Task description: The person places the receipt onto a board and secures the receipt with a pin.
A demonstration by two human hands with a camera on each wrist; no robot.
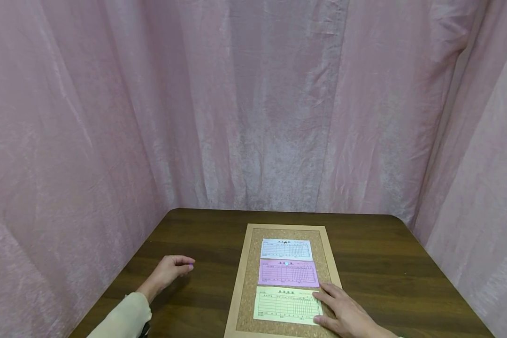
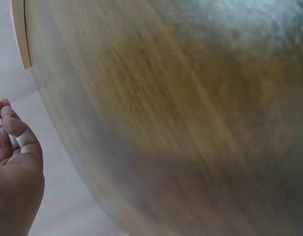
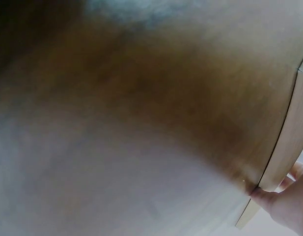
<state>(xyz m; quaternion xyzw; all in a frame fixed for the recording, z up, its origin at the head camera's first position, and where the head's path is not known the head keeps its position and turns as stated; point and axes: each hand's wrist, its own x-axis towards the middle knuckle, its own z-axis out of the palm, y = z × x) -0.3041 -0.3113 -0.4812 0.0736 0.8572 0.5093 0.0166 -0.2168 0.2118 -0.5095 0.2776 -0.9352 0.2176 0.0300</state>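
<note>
A cork board (image 1: 247, 277) with a pale wooden frame lies on the table, bearing three printed slips. The white slip (image 1: 274, 250) is farthest, the pink-purple slip (image 1: 274, 274) sits in the middle, and the pale green slip (image 1: 274, 305) is nearest. Small dots like pin heads show at the top middle of the two farther slips. My right hand (image 1: 342, 312) rests on the green slip's right edge, thumb and fingers spread. Left of the board, above the table, my left hand (image 1: 169, 272) pinches a small purple pushpin (image 1: 191, 265), mostly hidden by the fingertips.
The dark brown wooden table (image 1: 203, 234) extends on both sides of the board. Pink curtains (image 1: 279, 117) hang behind it and along both sides. In the right wrist view, the board's frame (image 3: 284, 132) runs beside the right hand.
</note>
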